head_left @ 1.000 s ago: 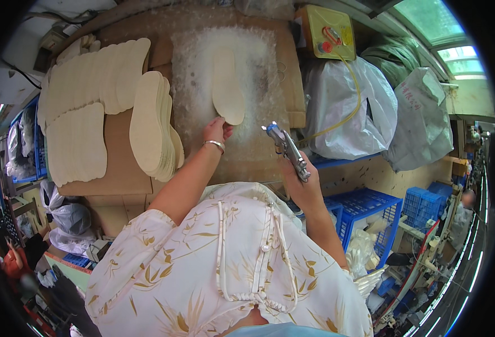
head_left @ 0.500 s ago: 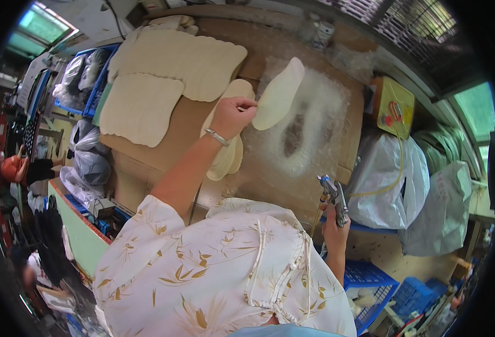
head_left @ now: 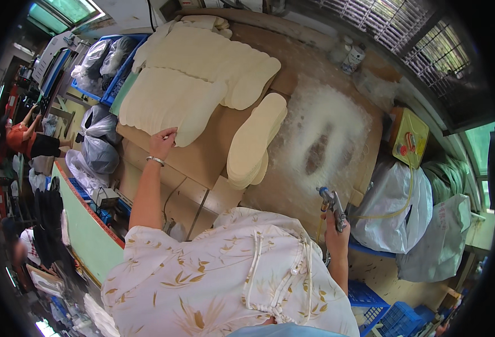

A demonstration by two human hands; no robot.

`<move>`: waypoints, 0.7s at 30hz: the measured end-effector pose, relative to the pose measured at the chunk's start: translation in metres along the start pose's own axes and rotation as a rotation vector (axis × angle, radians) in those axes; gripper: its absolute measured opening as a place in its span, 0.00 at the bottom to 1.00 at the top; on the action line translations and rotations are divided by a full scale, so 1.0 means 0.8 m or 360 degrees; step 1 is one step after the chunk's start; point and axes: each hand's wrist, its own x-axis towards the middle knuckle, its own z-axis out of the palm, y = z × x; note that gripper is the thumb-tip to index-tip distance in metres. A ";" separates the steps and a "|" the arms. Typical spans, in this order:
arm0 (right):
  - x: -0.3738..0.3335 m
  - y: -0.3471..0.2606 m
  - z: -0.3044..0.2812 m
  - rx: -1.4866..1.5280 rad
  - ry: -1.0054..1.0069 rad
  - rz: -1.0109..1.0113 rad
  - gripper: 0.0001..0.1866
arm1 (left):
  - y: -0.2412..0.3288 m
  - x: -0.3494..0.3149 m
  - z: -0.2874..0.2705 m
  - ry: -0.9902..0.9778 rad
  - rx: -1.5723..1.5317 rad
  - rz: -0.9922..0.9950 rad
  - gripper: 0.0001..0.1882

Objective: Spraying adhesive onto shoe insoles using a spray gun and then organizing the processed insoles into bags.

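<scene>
My left hand (head_left: pixel 162 144), with a bracelet at the wrist, pinches the near end of a cream insole (head_left: pixel 198 123). That insole lies at the right end of the front row of overlapping insoles (head_left: pixel 152 104). Behind it spreads a second, longer row (head_left: pixel 208 59). A small stack of insoles (head_left: pixel 254 140) rests to the right of my left hand, mid-table. At the table's near right, my right hand (head_left: pixel 337 230) is wrapped round a metal spray gun (head_left: pixel 332 203) with a hose attached. Its nozzle points toward the table.
White overspray (head_left: pixel 343 115) coats the cardboard (head_left: pixel 281 194) on the right. A yellow container (head_left: pixel 410 135) and large plastic bags (head_left: pixel 396 208) stand beyond the right edge. A blue crate of bagged items (head_left: pixel 112 67) is at the far left. Another person (head_left: pixel 25 135) is in the left background.
My left hand has carried the insole from over the sprayed patch leftward to the front row's end. The spray gun stays in my right hand; the view has shifted.
</scene>
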 end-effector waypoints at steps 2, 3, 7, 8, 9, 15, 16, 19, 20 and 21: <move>0.000 0.004 0.006 -0.0006 0.0009 0.0005 0.12 | -0.027 0.006 -0.005 0.0022 -0.0003 -0.0039 0.12; -0.001 0.006 0.009 -0.0007 0.0018 0.0015 0.12 | -0.036 0.007 -0.005 0.0080 -0.0012 -0.0112 0.12; -0.005 -0.001 0.013 -0.0070 0.0021 0.0008 0.12 | -0.062 0.014 -0.004 0.0172 0.0000 -0.0307 0.13; -0.006 0.000 0.014 -0.0060 0.0037 0.0023 0.13 | -0.066 0.015 -0.001 0.0163 -0.0002 -0.0310 0.13; -0.007 0.001 0.014 -0.0048 0.0052 0.0038 0.13 | -0.072 0.017 0.000 0.0194 -0.0046 -0.0364 0.13; -0.012 -0.008 0.004 -0.0002 0.0000 0.0290 0.13 | -0.070 0.010 0.028 0.0555 0.0861 -0.0052 0.23; -0.013 -0.008 0.001 -0.0006 0.0031 0.0317 0.13 | -0.027 -0.011 0.051 0.0721 0.1055 0.0244 0.25; -0.012 -0.012 0.002 0.0005 -0.0009 0.0286 0.13 | 0.032 -0.051 0.117 0.0140 0.0366 0.0316 0.30; -0.012 -0.011 0.003 0.0010 0.0030 0.0188 0.13 | 0.051 -0.061 0.143 -0.0020 0.0418 0.0413 0.34; -0.011 -0.010 0.005 0.0017 0.0062 0.0084 0.13 | 0.056 -0.065 0.164 -0.0110 0.0485 0.0510 0.35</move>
